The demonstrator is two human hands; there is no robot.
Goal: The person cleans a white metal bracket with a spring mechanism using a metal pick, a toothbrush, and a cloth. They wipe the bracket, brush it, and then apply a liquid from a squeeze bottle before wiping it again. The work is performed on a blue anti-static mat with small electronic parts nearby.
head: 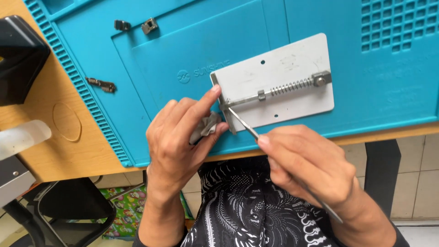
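A grey metal clamp plate (292,64) with a spring rod (286,87) lies on the blue work mat (192,41). My left hand (180,137) rests at the plate's near left corner, its forefinger on the plate's edge, and it pinches a small grey crumpled cloth (208,124) between thumb and fingers. My right hand (304,164) grips thin metal tweezers (242,124) whose tip touches the left end of the clamp bar, close to my left forefinger.
Small metal parts lie on the mat: two (136,25) at the top left, one (101,84) near its left border. A black object (20,55) and a translucent bottle (23,137) sit on the wooden table (68,137) at left. A chair (68,206) stands below.
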